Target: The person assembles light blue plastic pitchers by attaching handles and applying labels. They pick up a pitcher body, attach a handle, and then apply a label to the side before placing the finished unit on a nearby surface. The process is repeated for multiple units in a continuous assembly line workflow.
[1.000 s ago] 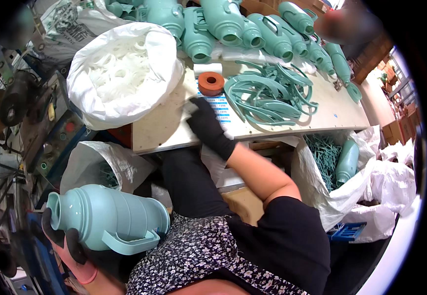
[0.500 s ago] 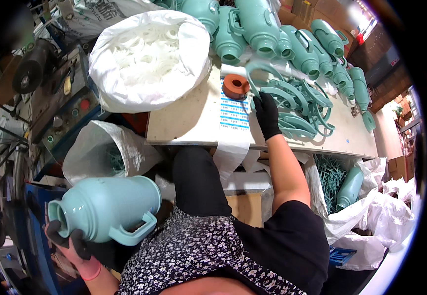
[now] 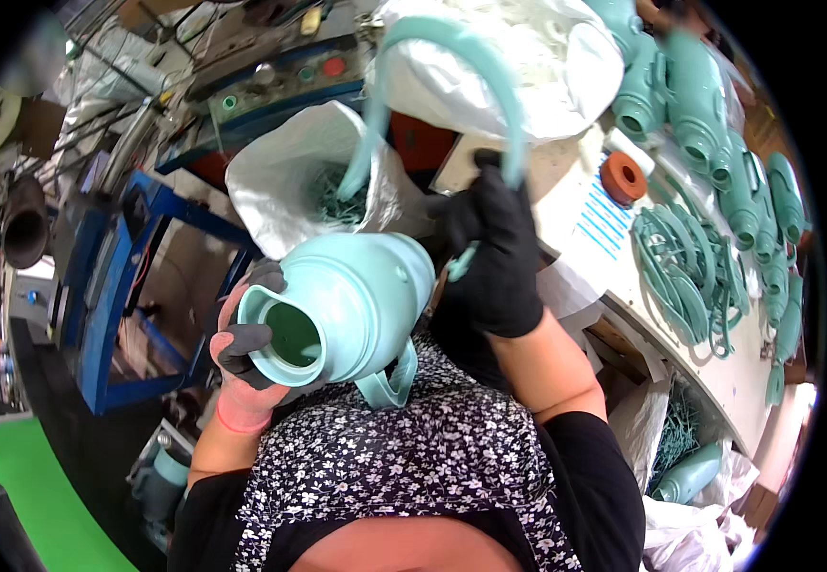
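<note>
"Holding what with the left hand [image 3: 246,336]?"
"Gripping the flask [image 3: 367,289] around its neck, close by the mouth."
"And with the right hand [image 3: 501,246]?"
"Clenched on a strap [image 3: 514,124], just right of the flask. Can't tell whether touching the flask."

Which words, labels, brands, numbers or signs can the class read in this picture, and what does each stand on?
Sheet with blue stripes on the table: fine print, too small and blurred to read.
Pale green flask in the left hand: no lettering visible.
Elsewhere: nothing I can read.
</note>
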The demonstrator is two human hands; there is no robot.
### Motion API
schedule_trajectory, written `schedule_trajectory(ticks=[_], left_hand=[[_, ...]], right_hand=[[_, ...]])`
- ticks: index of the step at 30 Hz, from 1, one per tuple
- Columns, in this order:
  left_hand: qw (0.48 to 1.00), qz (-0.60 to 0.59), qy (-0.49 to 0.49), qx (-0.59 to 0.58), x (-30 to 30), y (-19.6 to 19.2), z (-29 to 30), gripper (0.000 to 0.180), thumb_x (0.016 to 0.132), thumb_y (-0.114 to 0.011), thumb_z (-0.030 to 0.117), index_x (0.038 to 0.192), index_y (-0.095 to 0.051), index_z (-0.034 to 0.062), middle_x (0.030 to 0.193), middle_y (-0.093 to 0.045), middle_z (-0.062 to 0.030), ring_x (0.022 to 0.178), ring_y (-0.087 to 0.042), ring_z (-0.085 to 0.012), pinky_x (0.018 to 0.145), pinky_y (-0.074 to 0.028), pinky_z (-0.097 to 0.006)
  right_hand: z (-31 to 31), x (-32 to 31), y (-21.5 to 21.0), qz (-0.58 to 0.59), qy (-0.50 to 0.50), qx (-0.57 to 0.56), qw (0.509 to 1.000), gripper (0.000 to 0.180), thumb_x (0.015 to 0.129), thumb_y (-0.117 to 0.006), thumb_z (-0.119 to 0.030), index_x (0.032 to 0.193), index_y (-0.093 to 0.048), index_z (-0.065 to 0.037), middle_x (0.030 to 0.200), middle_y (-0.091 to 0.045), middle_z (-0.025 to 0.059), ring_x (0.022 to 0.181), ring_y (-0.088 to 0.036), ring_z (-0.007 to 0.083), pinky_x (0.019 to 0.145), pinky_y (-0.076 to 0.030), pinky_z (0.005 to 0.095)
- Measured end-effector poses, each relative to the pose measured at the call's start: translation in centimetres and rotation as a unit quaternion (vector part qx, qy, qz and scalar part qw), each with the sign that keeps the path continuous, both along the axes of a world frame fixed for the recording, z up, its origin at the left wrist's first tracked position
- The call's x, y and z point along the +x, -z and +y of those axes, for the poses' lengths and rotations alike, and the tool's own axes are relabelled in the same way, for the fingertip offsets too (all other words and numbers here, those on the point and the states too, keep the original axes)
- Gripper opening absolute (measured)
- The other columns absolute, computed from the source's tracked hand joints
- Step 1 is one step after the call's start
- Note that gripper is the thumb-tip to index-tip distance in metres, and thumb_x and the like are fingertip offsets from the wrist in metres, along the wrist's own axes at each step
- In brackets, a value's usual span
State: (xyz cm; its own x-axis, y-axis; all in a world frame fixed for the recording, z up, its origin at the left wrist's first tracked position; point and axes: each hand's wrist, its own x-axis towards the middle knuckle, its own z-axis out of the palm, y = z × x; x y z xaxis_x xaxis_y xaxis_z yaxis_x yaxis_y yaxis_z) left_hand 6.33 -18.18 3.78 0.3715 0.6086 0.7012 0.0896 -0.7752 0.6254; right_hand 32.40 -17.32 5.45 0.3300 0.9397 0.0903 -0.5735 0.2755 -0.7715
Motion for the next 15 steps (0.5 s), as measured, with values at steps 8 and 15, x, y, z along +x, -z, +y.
schedule_trajectory(ticks=[8, 15], left_hand=[[0.998, 0.012, 0.034, 0.043, -2.5, 0.9, -1.3, 0.058, 0.063, -0.085, 0.035, 0.103, -0.047, 0.0198, 0.123, -0.051, -0.0159, 0.110, -0.054, -0.0416, 0.098, -0.039, -0.058], [0.985, 0.024, 0.168, 0.024, -2.8, -1.0, 0.8, 0.054, 0.068, -0.079, 0.029, 0.114, -0.055, 0.0142, 0.140, -0.042, -0.0181, 0.118, -0.049, -0.0460, 0.100, -0.036, -0.057]], right_hand=[[1.6, -5.6, 3.7, 0.017, -0.188, -0.119, 0.975, 0.034, 0.092, -0.055, -0.018, 0.124, -0.050, -0.005, 0.066, -0.047, -0.0018, 0.056, -0.047, 0.0067, 0.070, -0.051, 0.0288], [0.7, -6.0, 2.0, -0.172, -0.109, 0.053, 0.977, 0.030, 0.094, -0.047, -0.023, 0.113, -0.055, 0.000, 0.115, -0.062, 0.0125, 0.104, -0.059, 0.0174, 0.095, -0.046, 0.0330]])
